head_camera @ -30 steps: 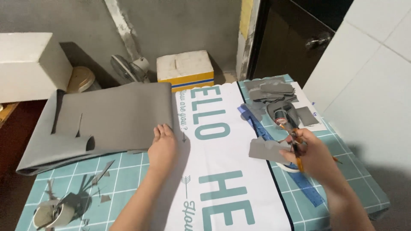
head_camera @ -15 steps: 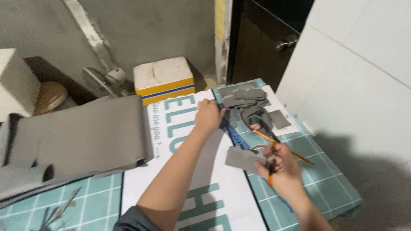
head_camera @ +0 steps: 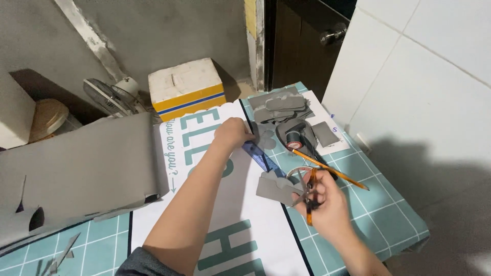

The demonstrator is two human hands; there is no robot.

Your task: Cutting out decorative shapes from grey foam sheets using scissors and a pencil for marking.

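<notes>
right hand (head_camera: 327,202) gripping scissors (head_camera: 310,191), grey cutout (head_camera: 276,188)

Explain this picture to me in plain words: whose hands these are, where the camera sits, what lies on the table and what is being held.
The camera sits on a person's head and looks down, so both bare hands are that person's own. The left hand reaches forward and rests by a blue ruler at the edge of a white printed sheet. The right hand holds scissors with orange-brown handles, beside a cut grey piece. On the green grid cutting mat lie a pencil, a stack of grey cut shapes and a large grey sheet.
</notes>
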